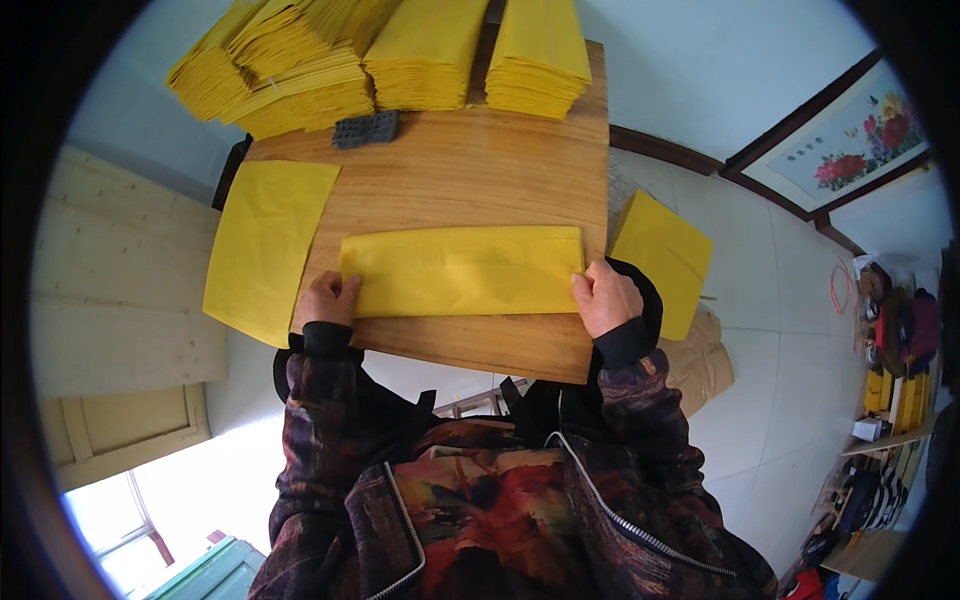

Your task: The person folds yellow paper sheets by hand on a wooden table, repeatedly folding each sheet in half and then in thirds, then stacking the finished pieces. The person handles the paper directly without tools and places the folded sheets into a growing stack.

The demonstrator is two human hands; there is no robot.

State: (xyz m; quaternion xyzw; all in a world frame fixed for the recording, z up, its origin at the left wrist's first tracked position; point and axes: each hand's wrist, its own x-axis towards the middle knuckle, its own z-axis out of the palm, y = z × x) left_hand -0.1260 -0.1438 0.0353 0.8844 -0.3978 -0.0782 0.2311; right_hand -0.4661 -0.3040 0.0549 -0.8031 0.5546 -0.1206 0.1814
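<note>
A folded yellow sheet (465,272) lies lengthwise across the wooden table in front of me; whether it is paper or cloth I cannot tell. My left hand (330,298) pinches its left end between thumb and fingers. At the opposite end, my right hand (606,298) is closed on the right edge, thumb on top. To the left, a flat unfolded yellow sheet (270,245) hangs slightly past the table's edge, close to my left hand.
Tall stacks of folded yellow sheets (425,55) line the table's far side. A dark grey block (366,129) sits before them. Right of the wooden table (480,170) is a yellow stack (662,260), beside brown paper (703,360). Shelves (885,440) stand far right.
</note>
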